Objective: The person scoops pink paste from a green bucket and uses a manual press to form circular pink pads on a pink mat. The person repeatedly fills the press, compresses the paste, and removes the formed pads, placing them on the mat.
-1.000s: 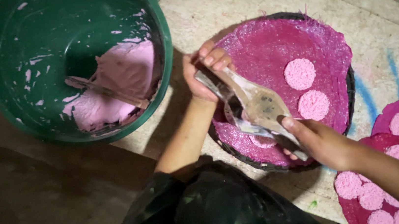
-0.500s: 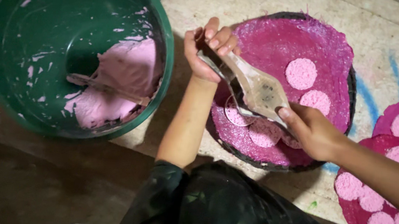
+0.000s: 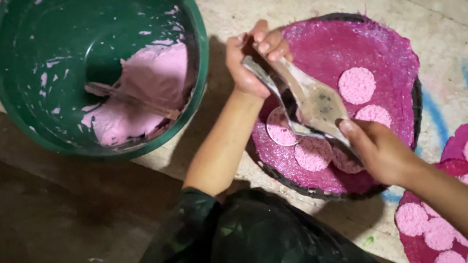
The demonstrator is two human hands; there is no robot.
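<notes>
My left hand (image 3: 248,57) grips the handle of a metal spoon (image 3: 317,102) smeared with pale paste, held over a round magenta tray (image 3: 335,46). My right hand (image 3: 377,149) is closed on a thin metal blade (image 3: 306,130) that lies against the underside of the spoon's bowl. Pink paste discs lie on the tray: two at its right (image 3: 357,85) and three along the near edge (image 3: 312,154), just below the tools.
A big green bucket (image 3: 36,24) at the left holds pink paste (image 3: 146,82) and a stirring stick (image 3: 127,98). More magenta trays with pink discs (image 3: 437,240) sit at the right. My dark sleeve (image 3: 268,251) fills the bottom.
Both hands and the tools have shifted away from me, towards the tray's far left. The pink discs along the near edge are now uncovered.
</notes>
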